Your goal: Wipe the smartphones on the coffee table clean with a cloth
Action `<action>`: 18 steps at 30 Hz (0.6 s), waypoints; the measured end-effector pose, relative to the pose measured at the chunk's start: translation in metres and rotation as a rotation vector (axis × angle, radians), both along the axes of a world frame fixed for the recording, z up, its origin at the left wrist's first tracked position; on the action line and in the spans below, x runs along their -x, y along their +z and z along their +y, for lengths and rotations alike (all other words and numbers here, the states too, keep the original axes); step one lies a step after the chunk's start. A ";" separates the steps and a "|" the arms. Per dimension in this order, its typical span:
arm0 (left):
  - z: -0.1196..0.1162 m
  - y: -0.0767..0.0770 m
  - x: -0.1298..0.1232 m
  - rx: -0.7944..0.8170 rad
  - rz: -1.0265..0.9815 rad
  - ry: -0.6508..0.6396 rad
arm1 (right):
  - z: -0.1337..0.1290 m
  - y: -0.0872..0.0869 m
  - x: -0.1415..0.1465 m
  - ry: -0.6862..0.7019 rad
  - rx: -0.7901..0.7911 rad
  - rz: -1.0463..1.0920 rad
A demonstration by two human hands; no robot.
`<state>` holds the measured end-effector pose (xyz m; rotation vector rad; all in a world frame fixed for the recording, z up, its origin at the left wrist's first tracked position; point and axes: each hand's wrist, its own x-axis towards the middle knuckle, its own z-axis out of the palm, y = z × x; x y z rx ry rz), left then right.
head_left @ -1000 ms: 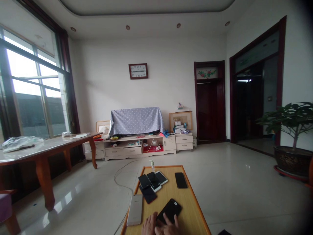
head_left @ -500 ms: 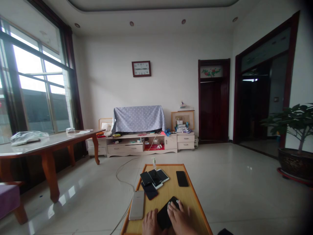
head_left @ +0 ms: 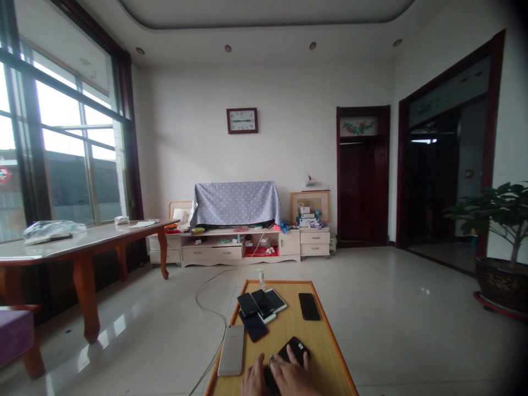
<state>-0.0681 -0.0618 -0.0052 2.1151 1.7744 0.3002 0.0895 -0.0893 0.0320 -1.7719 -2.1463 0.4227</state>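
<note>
A black smartphone (head_left: 284, 357) lies slantwise, back side up, near the front of the small wooden table (head_left: 325, 352). My left hand (head_left: 253, 379) holds its lower left edge, fingers bent against it. Across the phone's back lies my right hand (head_left: 291, 377), pressing a small white piece (head_left: 271, 358) under its fingertips; whether it is cloth or tissue I cannot tell. The phone's lower end is hidden by my hands. To the left rests a silver-backed phone (head_left: 231, 351).
Several phones (head_left: 254, 308) overlap at the far left of the table, by a pump bottle (head_left: 261, 279). A dark phone (head_left: 309, 306) lies apart at the right. A cable (head_left: 220, 313) runs over the floor along the left side. Beyond stands a TV cabinet (head_left: 212, 252).
My right hand has slid left and down across the phone's back with the white piece, uncovering more of the upper end. The left hand stays at the edge. The view has tilted slightly upward.
</note>
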 end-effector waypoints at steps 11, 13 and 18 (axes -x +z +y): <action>-0.020 0.009 -0.009 -0.138 -0.087 0.025 | 0.007 -0.004 0.005 0.029 -0.002 -0.059; -0.020 0.008 -0.008 -0.120 -0.081 0.036 | 0.017 -0.002 -0.006 -0.088 0.013 -0.064; -0.019 0.010 -0.006 -0.090 -0.052 0.032 | 0.029 0.002 -0.030 -0.273 0.025 -0.071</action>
